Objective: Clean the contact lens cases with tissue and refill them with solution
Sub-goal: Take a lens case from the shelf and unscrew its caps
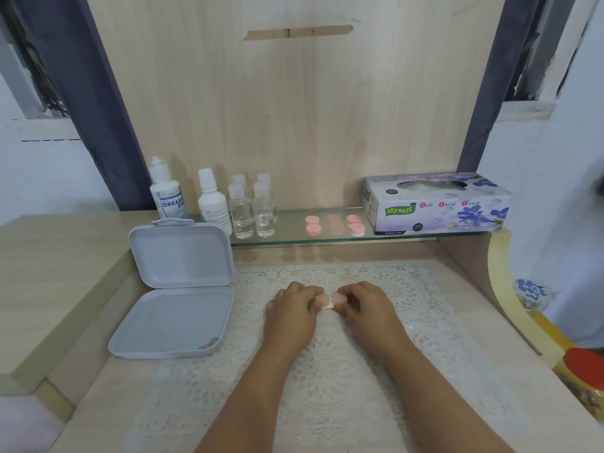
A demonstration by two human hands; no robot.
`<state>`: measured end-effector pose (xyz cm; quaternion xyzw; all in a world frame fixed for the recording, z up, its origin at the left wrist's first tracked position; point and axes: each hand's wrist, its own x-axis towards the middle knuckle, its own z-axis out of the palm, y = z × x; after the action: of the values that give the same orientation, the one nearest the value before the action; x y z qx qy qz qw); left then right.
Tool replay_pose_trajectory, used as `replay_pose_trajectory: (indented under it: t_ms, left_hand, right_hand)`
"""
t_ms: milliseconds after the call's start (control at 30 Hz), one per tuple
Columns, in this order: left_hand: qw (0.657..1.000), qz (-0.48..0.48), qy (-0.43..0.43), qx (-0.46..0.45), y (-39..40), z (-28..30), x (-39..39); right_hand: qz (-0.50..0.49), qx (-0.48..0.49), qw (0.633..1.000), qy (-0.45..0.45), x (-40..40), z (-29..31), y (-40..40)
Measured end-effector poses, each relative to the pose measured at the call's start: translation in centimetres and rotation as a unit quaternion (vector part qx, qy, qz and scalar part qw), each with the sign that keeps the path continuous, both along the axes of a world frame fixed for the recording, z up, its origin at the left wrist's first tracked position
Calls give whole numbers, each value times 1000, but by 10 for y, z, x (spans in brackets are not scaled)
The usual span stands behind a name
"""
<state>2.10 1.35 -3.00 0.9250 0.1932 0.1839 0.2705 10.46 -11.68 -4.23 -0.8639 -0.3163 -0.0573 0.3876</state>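
**A small, light case that needs a pinch on each cap**

The small pink plastic contact lens case (330, 300) with two round caps lies on the white lace mat (385, 351) in the middle of the desk (81, 420). The left hand (292, 313) pinches the left cap and the right hand (366, 308) pinches the right one. The case is probably very light, stiff and a little slippery, so it is best gripped at the cap edges. Its centre looks whitish.
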Motion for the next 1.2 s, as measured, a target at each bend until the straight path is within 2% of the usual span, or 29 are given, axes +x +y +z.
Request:
replay_pose_trajectory:
  t_ms: [133, 333, 533, 733, 933, 1200]
  left_hand:
    - [999, 26, -12, -18, -2, 2, 0]
    - [1000, -6, 10, 11, -1, 1, -1]
    - [1000, 31, 1, -4, -4, 3, 0]
    - [1000, -1, 10, 5, -1, 1, -2]
    - [999, 34, -2, -10, -4, 2, 0]
    - [1000, 4, -2, -5, -1, 1, -1]
  right_hand:
    - [-1, 3, 1000, 4, 1, -1, 0]
    - [0, 0, 1000, 6, 0, 0, 0]
    - [0, 1, 1000, 7, 0, 1, 0]
    - [0, -2, 1000, 0, 0, 1, 0]
    - [-1, 2, 1000, 6, 0, 0, 0]
    - [0, 1, 1000, 11, 0, 1, 0]
